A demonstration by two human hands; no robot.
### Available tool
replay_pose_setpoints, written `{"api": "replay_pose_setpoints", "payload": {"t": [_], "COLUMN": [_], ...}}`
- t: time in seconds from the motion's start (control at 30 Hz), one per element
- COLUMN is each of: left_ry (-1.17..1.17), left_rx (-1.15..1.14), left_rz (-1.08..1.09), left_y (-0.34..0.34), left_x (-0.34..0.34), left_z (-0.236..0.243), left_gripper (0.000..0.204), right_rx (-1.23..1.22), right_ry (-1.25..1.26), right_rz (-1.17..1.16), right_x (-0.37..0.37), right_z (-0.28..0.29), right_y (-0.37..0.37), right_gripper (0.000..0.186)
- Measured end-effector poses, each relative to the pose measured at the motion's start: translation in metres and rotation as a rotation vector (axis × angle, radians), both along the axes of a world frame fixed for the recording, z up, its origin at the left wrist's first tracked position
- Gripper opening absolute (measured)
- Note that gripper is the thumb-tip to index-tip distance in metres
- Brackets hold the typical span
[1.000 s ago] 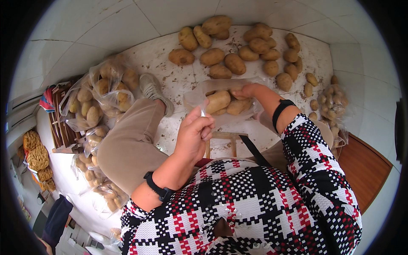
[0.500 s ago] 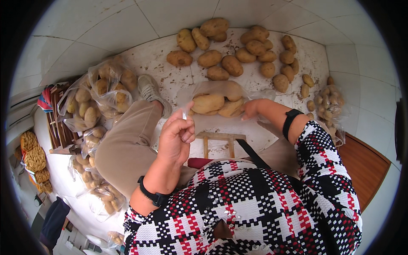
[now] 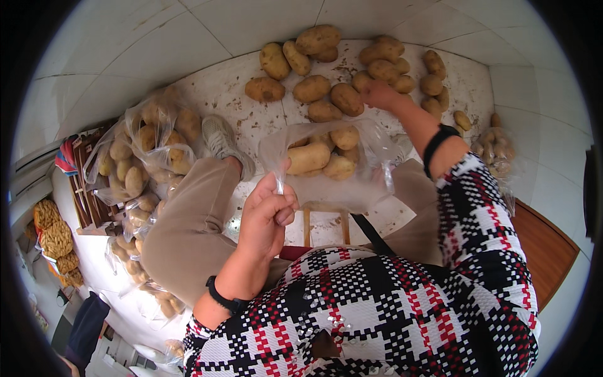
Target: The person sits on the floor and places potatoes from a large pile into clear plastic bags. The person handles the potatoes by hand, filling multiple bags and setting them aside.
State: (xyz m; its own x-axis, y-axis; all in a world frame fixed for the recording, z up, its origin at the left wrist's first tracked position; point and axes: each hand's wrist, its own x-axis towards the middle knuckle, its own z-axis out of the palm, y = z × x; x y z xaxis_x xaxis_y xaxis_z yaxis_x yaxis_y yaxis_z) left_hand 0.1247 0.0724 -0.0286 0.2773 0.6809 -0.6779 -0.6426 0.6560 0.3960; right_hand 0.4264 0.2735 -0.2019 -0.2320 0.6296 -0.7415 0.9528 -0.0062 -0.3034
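Observation:
My left hand is closed in a pinch on the edge of a clear plastic bag. The bag lies in front of me between my knees, its mouth spread toward the right. Several potatoes are inside it. Beyond the bag, my right hand reaches over the floor to the loose potatoes. Its fingertips are at the right end of a brown potato, close to another potato. How far the fingers close round either one cannot be made out.
More loose potatoes lie along the tiled wall. Filled potato bags crowd my left side beside a wooden rack. Another bag of potatoes stands at the right, near a brown panel. A wooden frame is between my legs.
My right hand has left the bag and moved away from me to the loose potatoes. The bag's right side now hangs wider and looser. My left hand keeps its pinch.

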Motion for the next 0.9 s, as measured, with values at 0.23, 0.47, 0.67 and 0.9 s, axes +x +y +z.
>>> {"api": "replay_pose_setpoints", "payload": {"t": [0.23, 0.47, 0.67, 0.9], "left_ry": [-0.060, -0.094, -0.002, -0.061], "left_rx": [-0.014, 0.001, -0.001, 0.001], "left_rz": [-0.047, -0.056, -0.077, -0.001], "left_y": [0.009, 0.015, 0.016, 0.012], "left_x": [0.000, 0.002, 0.007, 0.007], "left_z": [-0.004, -0.003, -0.001, -0.004], "left_gripper": [0.065, 0.069, 0.071, 0.062], "right_rx": [0.037, 0.032, 0.194, 0.099], "right_ry": [-0.210, -0.018, -0.035, 0.017], "right_rz": [-0.254, -0.654, -0.635, -0.717], "right_x": [0.021, 0.011, 0.002, 0.021], "right_z": [-0.123, -0.141, -0.135, -0.083], "right_y": [-0.020, -0.033, -0.038, -0.047], "right_gripper": [0.066, 0.097, 0.092, 0.071]}}
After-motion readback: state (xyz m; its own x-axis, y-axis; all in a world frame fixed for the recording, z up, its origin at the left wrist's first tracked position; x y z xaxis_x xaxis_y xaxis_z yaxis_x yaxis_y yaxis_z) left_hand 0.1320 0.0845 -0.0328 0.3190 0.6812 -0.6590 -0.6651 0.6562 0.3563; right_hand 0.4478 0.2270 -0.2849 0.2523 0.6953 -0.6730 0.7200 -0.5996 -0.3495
